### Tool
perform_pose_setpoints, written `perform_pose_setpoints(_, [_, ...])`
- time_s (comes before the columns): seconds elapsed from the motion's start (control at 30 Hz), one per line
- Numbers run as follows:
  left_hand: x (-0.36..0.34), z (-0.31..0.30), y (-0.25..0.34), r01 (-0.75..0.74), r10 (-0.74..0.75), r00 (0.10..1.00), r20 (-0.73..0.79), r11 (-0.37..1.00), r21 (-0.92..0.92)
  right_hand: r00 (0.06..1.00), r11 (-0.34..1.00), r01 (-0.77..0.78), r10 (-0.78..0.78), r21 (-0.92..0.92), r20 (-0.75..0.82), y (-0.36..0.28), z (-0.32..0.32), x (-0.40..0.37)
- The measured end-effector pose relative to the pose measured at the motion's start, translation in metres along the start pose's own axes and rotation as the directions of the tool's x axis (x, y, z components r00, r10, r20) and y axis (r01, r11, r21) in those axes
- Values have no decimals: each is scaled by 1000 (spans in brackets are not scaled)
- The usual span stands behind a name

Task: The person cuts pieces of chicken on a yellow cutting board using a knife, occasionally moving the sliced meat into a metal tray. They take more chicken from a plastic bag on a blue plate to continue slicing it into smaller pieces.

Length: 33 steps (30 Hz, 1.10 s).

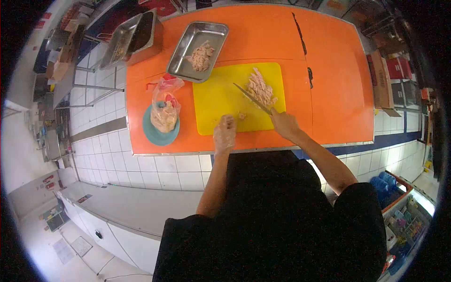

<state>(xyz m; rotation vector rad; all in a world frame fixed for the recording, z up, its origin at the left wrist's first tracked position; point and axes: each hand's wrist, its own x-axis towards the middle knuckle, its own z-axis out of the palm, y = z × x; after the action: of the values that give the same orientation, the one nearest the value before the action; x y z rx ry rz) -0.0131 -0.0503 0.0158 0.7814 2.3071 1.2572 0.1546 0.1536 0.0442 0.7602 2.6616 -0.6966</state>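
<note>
My right hand (284, 124) is wrapped round the handle of a kitchen knife (253, 99), its blade slanting up and left over the yellow cutting board (211, 101). Along the blade's right side lies a pile of shredded pale meat, like cooked chicken (261, 89). My left hand (225, 132), in a clear plastic glove, is at the board's near edge with its fingers curled closed. What it holds, if anything, is hidden. A small meat scrap (242, 115) lies on the board just right of that hand.
Left of the board, a plastic bag of pale food (164, 115) rests on a blue-green plate (152, 135). A steel tray (181, 63) with shredded meat touches the board's far left corner. A deeper steel pan (152, 37) stands at the orange table's (333, 108) far left edge.
</note>
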Motion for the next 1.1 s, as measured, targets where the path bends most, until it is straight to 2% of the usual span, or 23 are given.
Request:
perform_pose_setpoints(0.07, [-2,-15,-15,169,-191,970,-154,975,-145,1000,1000,12,-12,20,24,-1,-8,-12])
perform_pose_setpoints(0.1, [-4,-23,-21,160,-183,971,-155,976,-147,1000,1000,11,-11,17,16,-5,-8,-18])
perform_pose_setpoints(0.13, [-4,-32,-28,106,-78,968,-240,989,103,990,999,42,-39,-21,133,-11,-7,-23])
perform_pose_setpoints(0.17, [-2,-39,-33,66,45,953,-300,935,349,967,995,77,-60,-57,247,-14,-8,-25])
perform_pose_setpoints(0.2, [-1,-43,-37,55,57,951,-303,935,349,970,995,77,-61,-59,235,-11,-5,-27])
perform_pose_setpoints(0.27, [2,-50,-43,1,65,953,-296,976,219,967,986,122,-92,-115,237,5,13,-26])
perform_pose_setpoints(0.3, [5,-54,-38,-9,76,952,-296,975,222,969,986,120,-92,-112,227,11,16,-24])
perform_pose_setpoints(0.37, [8,-57,-26,72,-44,976,-214,990,124,1000,990,-31,31,-134,-1,23,23,-20])
perform_pose_setpoints(0.4, [11,-56,-18,67,-39,977,-210,990,125,999,991,-36,35,-133,-5,22,17,-22])
perform_pose_setpoints(0.47, [18,-44,-4,146,-148,989,16,984,98,999,1000,-13,13,5,-36,19,-4,-29])
perform_pose_setpoints(0.5, [23,-32,-3,142,-145,989,19,985,99,999,1000,-16,17,6,-39,19,-3,-32])
perform_pose_setpoints(0.53, [29,-16,-3,-30,8,997,73,952,305,996,998,-14,19,53,-86,21,-1,-38])
perform_pose_setpoints(0.57, [35,0,-2,-202,144,977,155,851,485,991,995,-10,22,98,-130,23,1,-45])
perform_pose_setpoints(0.6, [43,10,15,-233,167,968,186,874,426,991,995,-9,21,95,-129,30,9,-50])
perform_pose_setpoints(0.63, [52,19,34,-257,191,959,208,894,366,975,980,-95,127,177,-180,40,23,-52])
perform_pose_setpoints(0.67, [57,31,40,-343,293,939,183,853,394,948,950,-168,229,262,-220,48,33,-54])
perform_pose_setpoints(0.7, [64,42,46,-421,393,906,158,800,427,952,954,-153,212,256,-221,50,31,-58])
perform_pose_setpoints(0.77, [84,54,79,-412,359,911,202,805,427,894,805,-258,409,535,-184,55,24,-74])
perform_pose_setpoints(0.83, [105,68,86,-407,328,911,250,814,415,881,798,-248,422,549,-215,69,33,-90])
perform_pose_setpoints(0.9, [121,83,80,-573,541,813,215,678,461,864,788,-246,443,564,-242,79,38,-100])
perform_pose_setpoints(0.93, [128,85,77,-568,537,817,211,686,455,854,776,-268,465,571,-232,82,40,-105])
perform_pose_setpoints(1.0, [131,87,68,-653,579,756,305,706,276,837,764,-319,504,561,-211,83,40,-115])
perform_pose_setpoints(1.1, [121,101,48,-684,627,729,276,649,333,837,715,-290,512,636,-194,77,37,-117])
